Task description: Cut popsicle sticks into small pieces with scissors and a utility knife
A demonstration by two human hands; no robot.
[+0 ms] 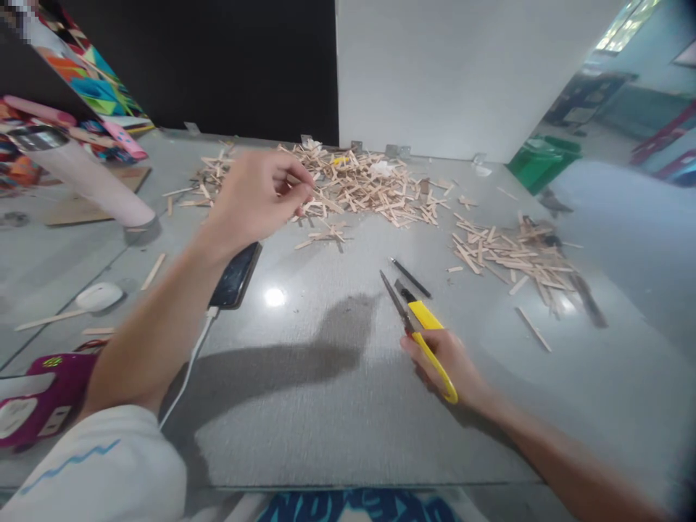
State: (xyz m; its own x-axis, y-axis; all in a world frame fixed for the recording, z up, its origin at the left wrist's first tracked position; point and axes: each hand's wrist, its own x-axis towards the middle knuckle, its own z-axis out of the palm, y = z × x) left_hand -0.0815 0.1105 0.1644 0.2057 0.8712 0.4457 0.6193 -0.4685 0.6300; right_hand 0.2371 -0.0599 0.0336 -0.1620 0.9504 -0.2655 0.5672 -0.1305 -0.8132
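Gripping yellow-handled scissors in our right hand, we see wooden sticks loose, none visibly joined, beyond and right of that grip; our left hand curls, its hold unclear.

The table is grey, backed by a black panel and a whitish panel. The sticks are pale tan. The tool has a yellow handle and a dark grey blade; the cutter is yellow with a black tip, and the rod is black. The phone is black, its cable white. The bottle is pale pink with a silver cap. The case is magenta with yellow-green marks. The sleeve is white with a blue zigzag. The bin is green; the board is brown.
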